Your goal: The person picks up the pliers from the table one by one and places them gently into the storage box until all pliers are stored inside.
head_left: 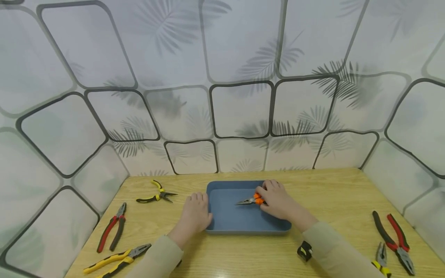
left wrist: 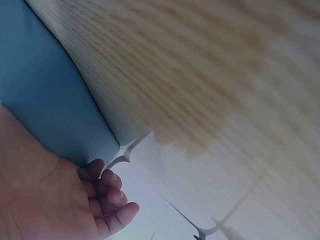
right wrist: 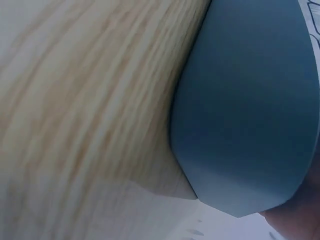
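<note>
A shallow blue tray (head_left: 240,233) lies on the wooden table. My left hand (head_left: 197,212) holds its left side, with the thumb over the rim. In the left wrist view the fingers of that hand (left wrist: 55,195) are bent beside the tray's outer wall (left wrist: 45,75). My right hand (head_left: 278,199) is over the tray's right side and grips orange-handled needle-nose pliers (head_left: 248,201). Their grey jaws point left above the tray floor; the hand covers most of the handles. The right wrist view shows mostly the tray's outer wall (right wrist: 245,110), with a bit of hand (right wrist: 295,215) behind it.
To the left lie small yellow-black pliers (head_left: 161,195), red-black pliers (head_left: 116,224) and larger yellow-black pliers (head_left: 126,258). At the right are red-black pliers (head_left: 398,245) and yellow-handled pliers (head_left: 381,258). A black object (head_left: 304,251) is by my right forearm. Patterned cloth (head_left: 243,112) surrounds the table.
</note>
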A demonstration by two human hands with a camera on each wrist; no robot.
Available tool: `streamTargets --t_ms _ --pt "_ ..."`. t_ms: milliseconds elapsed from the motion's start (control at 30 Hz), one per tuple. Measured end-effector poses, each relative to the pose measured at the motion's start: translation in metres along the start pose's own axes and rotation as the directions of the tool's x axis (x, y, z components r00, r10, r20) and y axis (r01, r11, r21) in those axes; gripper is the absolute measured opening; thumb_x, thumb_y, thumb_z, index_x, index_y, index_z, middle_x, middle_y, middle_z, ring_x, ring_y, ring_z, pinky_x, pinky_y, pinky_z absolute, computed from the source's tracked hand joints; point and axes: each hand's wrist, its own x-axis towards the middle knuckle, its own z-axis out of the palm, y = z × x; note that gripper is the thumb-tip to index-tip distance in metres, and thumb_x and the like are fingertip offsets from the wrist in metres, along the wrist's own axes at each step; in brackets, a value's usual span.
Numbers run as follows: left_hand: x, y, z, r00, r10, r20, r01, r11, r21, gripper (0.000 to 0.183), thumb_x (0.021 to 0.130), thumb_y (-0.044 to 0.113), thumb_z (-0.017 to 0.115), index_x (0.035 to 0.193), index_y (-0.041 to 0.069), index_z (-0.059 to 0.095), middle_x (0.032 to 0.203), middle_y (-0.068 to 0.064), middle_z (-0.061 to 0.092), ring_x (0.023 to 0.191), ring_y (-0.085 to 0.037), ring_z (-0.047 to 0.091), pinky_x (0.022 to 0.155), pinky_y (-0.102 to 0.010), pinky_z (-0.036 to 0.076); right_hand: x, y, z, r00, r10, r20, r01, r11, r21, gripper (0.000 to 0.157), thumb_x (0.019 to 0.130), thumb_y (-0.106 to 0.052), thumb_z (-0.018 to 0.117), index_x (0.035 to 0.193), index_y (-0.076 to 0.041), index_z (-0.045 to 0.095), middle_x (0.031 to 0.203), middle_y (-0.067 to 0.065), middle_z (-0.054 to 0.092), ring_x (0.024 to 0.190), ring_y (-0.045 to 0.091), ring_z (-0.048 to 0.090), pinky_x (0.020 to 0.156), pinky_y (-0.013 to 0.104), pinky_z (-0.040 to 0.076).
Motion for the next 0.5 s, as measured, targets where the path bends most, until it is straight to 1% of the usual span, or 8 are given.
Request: streamTargets --t_ms 100,300,500 --pt "0.0005 -0.0002 0.0005 1.000 -0.001 0.005 0.001 1.000 0.000 0.052 0.099 0.049 0.062 0.119 0.001 0.057 0.105 -0.014 0.061 0.101 -0.029 0.061 0.094 -0.044 0.054 0.0016 -0.0018 0.0005 1.000 0.006 0.011 -0.006 1.000 0.000 0.029 0.096 -0.018 0.073 0.123 -0.014 0.066 0.108 0.009 0.052 0.100 0.029 0.046 0.096 0.059 0.042" --pt "0.0010 -0.0009 0.0007 1.000 -0.001 0.020 0.000 1.000 0.013 0.052 0.100 0.049 0.060 0.120 0.001 0.056 0.107 -0.014 0.061 0.103 -0.029 0.060 0.095 -0.044 0.054 0.0060 -0.0056 0.0000 0.999 0.023 0.029 -0.023 1.000 -0.018 0.029 0.096 -0.019 0.072 0.123 -0.014 0.066 0.107 0.009 0.051 0.099 0.029 0.045 0.091 0.054 0.040" --pt "0.0000 -0.0005 0.0007 1.000 0.004 0.006 -0.004 1.000 0.008 0.052 0.099 0.048 0.061 0.119 0.000 0.056 0.105 -0.014 0.061 0.101 -0.029 0.062 0.093 -0.044 0.056 0.0090 -0.0093 -0.0003 0.996 0.065 0.057 -0.063 0.997 -0.041 0.027 0.096 -0.019 0.073 0.122 -0.014 0.066 0.107 0.010 0.052 0.101 0.031 0.046 0.090 0.052 0.040"
